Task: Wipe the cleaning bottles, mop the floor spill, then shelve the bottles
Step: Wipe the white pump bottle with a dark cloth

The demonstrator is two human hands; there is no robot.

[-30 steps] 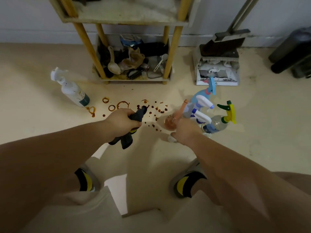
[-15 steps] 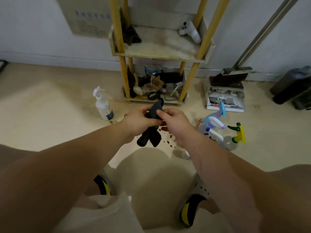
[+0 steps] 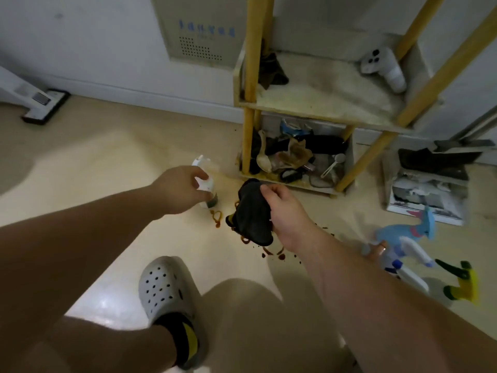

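Head view: left hand (image 3: 180, 190) grips white bottle (image 3: 207, 186), right hand (image 3: 285, 209) clutches cloth (image 3: 251, 211); floor (image 3: 88, 168) open leftward.

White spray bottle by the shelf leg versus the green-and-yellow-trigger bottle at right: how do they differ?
The white spray bottle stands alone at the left edge of the spill; the green-and-yellow-trigger bottle is among other bottles further right. The left hand is at the white one, grip unclear; nothing touches the other. Triggers: white on the first, green and yellow on the second. Both are on the floor.
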